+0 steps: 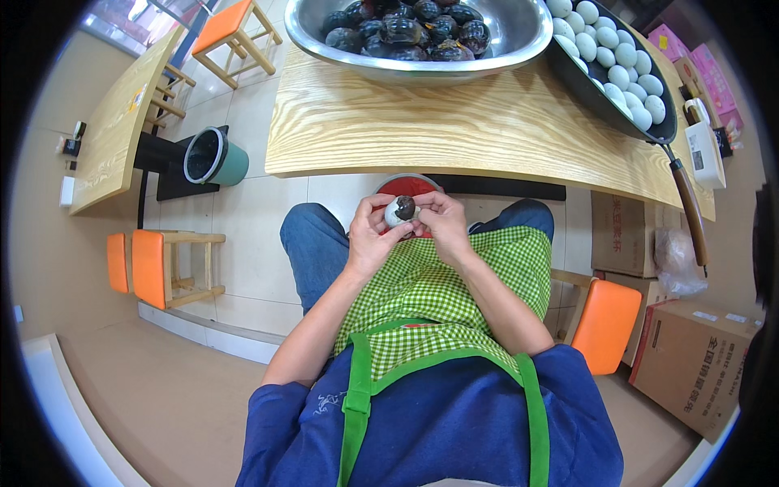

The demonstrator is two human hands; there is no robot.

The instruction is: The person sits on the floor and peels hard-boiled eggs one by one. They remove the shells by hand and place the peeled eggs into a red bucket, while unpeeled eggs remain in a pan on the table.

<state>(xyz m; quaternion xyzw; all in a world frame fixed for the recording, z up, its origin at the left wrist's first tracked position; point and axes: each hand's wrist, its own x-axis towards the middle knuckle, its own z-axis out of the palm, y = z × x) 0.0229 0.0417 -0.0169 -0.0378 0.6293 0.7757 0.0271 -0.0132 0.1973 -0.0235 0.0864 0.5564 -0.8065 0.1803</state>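
A partly peeled century egg [400, 210] sits between my two hands, above my lap. Its dark, glossy flesh shows on the upper right, while pale shell covers the lower left. My left hand [372, 234] grips the shell side. The fingers of my right hand [446, 222] touch the egg's right side, where a loose bit of shell appears at the fingertips. Below the hands is a red tub [420, 181], mostly hidden by them and the table edge. On the wooden table [420, 122], a steel bowl [517, 45] holds several peeled dark eggs [401, 30].
A frying pan [660, 141] with several pale unpeeled eggs [618, 76] stands at the table's right, its handle jutting past the edge. A green bin [231, 164] and orange stools [149, 268] are at left. Cardboard boxes [694, 359] and another orange-backed seat [608, 325] are at right.
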